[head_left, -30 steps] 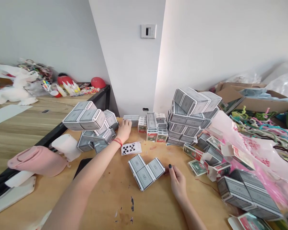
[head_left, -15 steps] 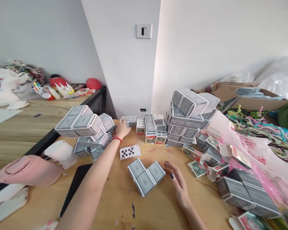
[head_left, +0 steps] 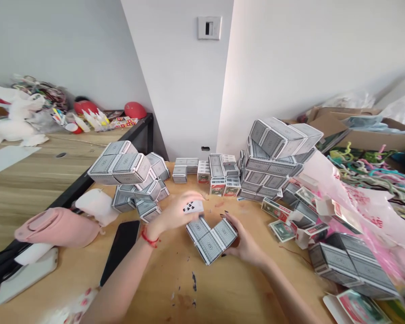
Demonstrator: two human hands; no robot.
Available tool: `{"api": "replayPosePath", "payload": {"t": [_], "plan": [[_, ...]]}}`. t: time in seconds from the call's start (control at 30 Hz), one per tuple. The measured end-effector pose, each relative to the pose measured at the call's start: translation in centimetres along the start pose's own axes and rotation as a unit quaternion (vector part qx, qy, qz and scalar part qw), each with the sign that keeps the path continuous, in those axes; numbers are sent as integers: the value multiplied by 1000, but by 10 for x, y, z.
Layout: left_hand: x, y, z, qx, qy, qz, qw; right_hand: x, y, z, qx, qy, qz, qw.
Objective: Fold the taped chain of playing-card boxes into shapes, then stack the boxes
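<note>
An L-shaped block of patterned grey playing-card stacks [head_left: 211, 245] lies on the wooden table in front of me. My right hand [head_left: 245, 245] grips its right arm, fingers behind and thumb in front. Over the loose face-up cards [head_left: 193, 207], the top one a spade, my left hand [head_left: 177, 210] hovers with fingers stretched and thumb apart, partly smeared by motion. Its thumb side is close to the block's left corner. By the wall stands another small L-shaped card block [head_left: 180, 173], apart from both hands.
Card-block piles stand at the left [head_left: 121, 168] and right [head_left: 270, 180]. Red-and-green card boxes [head_left: 276, 209] lie by pink plastic [head_left: 354, 202]. A dark phone [head_left: 121, 247] and a pink roll [head_left: 59, 227] are at the left. A cardboard box [head_left: 344, 114] sits at the back right.
My left hand has left the small block by the wall and come back toward me over the loose cards. My right hand has closed onto the front L-shaped block.
</note>
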State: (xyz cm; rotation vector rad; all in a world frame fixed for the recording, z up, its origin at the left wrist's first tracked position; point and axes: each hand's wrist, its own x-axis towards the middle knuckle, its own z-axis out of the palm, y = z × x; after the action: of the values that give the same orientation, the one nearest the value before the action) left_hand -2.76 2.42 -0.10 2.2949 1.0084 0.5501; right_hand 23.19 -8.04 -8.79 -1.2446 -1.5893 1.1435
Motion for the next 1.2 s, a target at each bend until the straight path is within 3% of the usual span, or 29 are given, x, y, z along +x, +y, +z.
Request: {"api": "replayPosePath", "payload": {"t": [0.07,0.1,0.2,0.3,0.43,0.5,0.6,0.7,0.8,0.9,1.03,1.2], "plan": [[-23,12,10,-29,-115,0,993,6,2,0,29,0,12,1000],[-32,16,15,-31,-143,-7,989,8,3,1,41,5,18,999],[-48,16,29,-17,-121,-41,992,8,12,0,66,36,19,997],[-58,10,30,8,-21,-81,996,1,20,-4,59,84,16,995],[-66,5,5,50,204,-127,969,4,9,0,-47,118,-28,992],[-68,8,-9,74,300,-131,942,22,-6,12,-113,60,-99,987],[-67,15,-20,114,392,-120,905,68,-32,43,-207,-37,-190,959],[-69,20,-21,140,440,-101,881,115,-44,76,-355,-79,-184,913],[-77,21,-20,153,445,-100,877,139,-39,95,-427,-97,-157,886],[-85,19,-17,152,409,-112,893,135,-29,99,-441,-96,-147,880],[-77,12,-4,137,326,-120,928,104,-22,87,-458,-94,-134,874],[-41,-6,10,114,234,-116,959,49,-20,59,-455,-113,-138,873]]}}
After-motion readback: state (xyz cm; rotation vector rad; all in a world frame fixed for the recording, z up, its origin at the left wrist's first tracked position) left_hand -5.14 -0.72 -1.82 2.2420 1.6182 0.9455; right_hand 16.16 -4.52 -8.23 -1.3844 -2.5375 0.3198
